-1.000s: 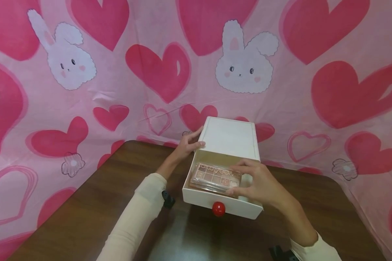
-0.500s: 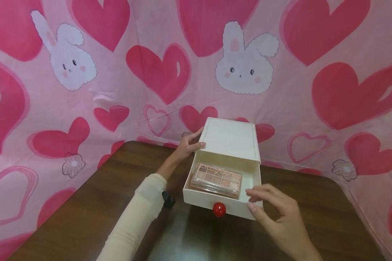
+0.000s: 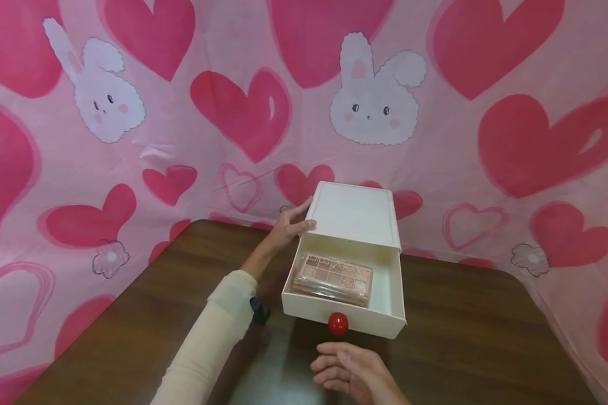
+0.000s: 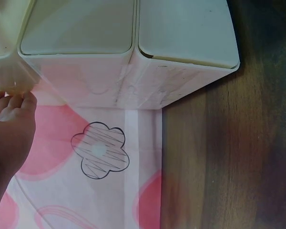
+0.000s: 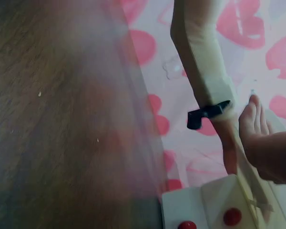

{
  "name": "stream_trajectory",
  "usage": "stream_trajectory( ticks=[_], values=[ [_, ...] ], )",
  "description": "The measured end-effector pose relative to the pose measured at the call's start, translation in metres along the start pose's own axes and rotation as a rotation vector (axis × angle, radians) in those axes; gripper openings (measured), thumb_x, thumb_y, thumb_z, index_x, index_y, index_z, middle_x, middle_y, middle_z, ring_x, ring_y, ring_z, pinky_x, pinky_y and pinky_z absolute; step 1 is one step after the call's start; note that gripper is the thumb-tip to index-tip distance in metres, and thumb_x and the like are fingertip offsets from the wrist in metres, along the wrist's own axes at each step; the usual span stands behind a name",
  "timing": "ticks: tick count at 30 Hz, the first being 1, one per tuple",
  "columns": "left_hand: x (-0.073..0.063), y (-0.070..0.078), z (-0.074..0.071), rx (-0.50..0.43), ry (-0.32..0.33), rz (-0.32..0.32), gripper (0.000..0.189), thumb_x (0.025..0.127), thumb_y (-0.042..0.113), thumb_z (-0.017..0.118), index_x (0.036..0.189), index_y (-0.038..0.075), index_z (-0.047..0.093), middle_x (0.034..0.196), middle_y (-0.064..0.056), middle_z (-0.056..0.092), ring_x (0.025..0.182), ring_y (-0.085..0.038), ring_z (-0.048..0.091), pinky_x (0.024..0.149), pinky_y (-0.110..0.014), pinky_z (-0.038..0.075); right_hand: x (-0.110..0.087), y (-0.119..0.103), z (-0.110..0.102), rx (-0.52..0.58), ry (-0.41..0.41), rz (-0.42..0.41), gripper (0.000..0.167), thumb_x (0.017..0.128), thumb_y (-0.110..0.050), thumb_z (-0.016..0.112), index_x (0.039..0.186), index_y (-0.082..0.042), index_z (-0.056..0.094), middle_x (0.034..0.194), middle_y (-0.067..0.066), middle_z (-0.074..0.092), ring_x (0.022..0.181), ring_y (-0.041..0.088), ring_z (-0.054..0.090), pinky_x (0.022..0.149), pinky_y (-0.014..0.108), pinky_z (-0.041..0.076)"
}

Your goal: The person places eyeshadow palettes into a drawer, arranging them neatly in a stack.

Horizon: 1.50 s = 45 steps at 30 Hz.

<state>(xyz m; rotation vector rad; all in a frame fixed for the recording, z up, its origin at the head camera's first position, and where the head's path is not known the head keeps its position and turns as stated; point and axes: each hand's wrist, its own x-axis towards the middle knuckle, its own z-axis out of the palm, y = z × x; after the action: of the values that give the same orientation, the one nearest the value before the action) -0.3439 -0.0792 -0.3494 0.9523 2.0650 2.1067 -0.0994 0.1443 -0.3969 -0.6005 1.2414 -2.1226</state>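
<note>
A white drawer box (image 3: 354, 212) stands on the table in the head view, its top drawer (image 3: 304, 304) pulled out toward me. A round red knob (image 3: 338, 323) sits on the drawer front. Inside lies a clear-lidded eyeshadow palette (image 3: 334, 277), on the drawer's left side. My left hand (image 3: 290, 225) rests against the box's left side, thumb at the top edge; its fingertips also show on the box in the left wrist view. Below the knob, my right hand (image 3: 352, 368) is in front of the drawer with loosely bent fingers and nothing in it.
The dark wooden table (image 3: 466, 326) extends to both sides of the box. A pink cloth (image 3: 304, 124) with hearts and rabbits hangs behind it. In the right wrist view, a second red knob (image 5: 187, 225) shows beside the open drawer's own.
My right hand has let go of the palette, leaving it in the drawer, and has moved out to the right, then down and left below the knob. My left hand stays on the box.
</note>
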Motion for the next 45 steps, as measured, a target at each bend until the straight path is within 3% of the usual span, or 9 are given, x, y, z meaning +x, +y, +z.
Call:
stream_trajectory(
  ticks=[2,10,18,24,31,38,45],
  values=[
    [0.000,-0.001,0.000,-0.001,-0.003,0.001,0.075,0.092,0.010,0.056,0.159,0.000,0.024,0.164,-0.027,0.028,0.104,0.001,0.063,0.090,-0.018,0.058,0.006,-0.002,0.002,0.073,0.020,0.042,0.040,0.111,-0.023,0.028,0.132,-0.016,0.062,0.121,-0.003,0.073,0.109,0.010,0.072,0.101,0.025,0.056],
    [0.001,0.000,0.001,0.002,-0.016,0.013,0.075,0.093,0.009,0.055,0.159,-0.002,0.022,0.163,-0.028,0.028,0.105,-0.001,0.064,0.093,-0.018,0.057,0.024,-0.008,0.009,0.156,0.055,-0.026,0.044,0.112,-0.034,0.020,0.127,-0.016,0.058,0.118,-0.001,0.073,0.108,0.014,0.072,0.101,0.026,0.056],
    [-0.001,-0.001,0.000,0.021,-0.008,0.003,0.075,0.092,0.007,0.055,0.158,-0.003,0.023,0.166,-0.025,0.024,0.133,-0.026,0.052,0.100,-0.019,0.053,0.028,-0.002,0.011,0.124,0.108,-0.054,0.039,0.112,-0.031,0.024,0.116,-0.015,0.059,0.108,-0.002,0.073,0.105,0.015,0.072,0.100,0.027,0.057],
    [-0.003,0.000,0.000,0.014,-0.012,-0.011,0.074,0.092,0.007,0.055,0.159,-0.001,0.023,0.166,-0.024,0.024,0.134,-0.027,0.051,0.101,-0.020,0.054,0.028,-0.001,0.014,0.110,0.125,-0.066,0.038,0.112,-0.030,0.024,0.114,-0.015,0.059,0.105,-0.003,0.072,0.103,0.014,0.073,0.099,0.027,0.058],
    [-0.001,0.000,0.000,0.014,-0.016,0.009,0.075,0.092,0.005,0.056,0.158,-0.003,0.022,0.167,-0.022,0.022,0.149,-0.033,0.035,0.115,-0.030,0.044,0.031,-0.001,0.013,0.104,0.133,-0.108,0.040,0.113,-0.027,0.024,0.112,-0.015,0.061,0.103,-0.005,0.073,0.101,0.012,0.073,0.098,0.027,0.058],
    [-0.001,0.002,0.000,0.024,-0.015,0.012,0.075,0.092,0.004,0.055,0.158,-0.003,0.022,0.167,-0.022,0.023,0.149,-0.032,0.033,0.119,-0.034,0.039,0.032,-0.005,0.014,0.118,0.117,-0.144,0.040,0.113,-0.027,0.023,0.113,-0.016,0.061,0.104,-0.005,0.073,0.100,0.011,0.072,0.097,0.025,0.058],
    [-0.002,0.002,0.000,0.029,-0.020,0.013,0.075,0.091,0.005,0.056,0.158,-0.003,0.022,0.167,-0.022,0.022,0.152,-0.035,0.031,0.122,-0.041,0.035,0.037,-0.015,0.014,0.063,0.243,-0.128,0.037,0.112,-0.033,0.027,0.111,-0.018,0.061,0.100,-0.007,0.071,0.096,0.009,0.071,0.096,0.023,0.058]
  ],
)
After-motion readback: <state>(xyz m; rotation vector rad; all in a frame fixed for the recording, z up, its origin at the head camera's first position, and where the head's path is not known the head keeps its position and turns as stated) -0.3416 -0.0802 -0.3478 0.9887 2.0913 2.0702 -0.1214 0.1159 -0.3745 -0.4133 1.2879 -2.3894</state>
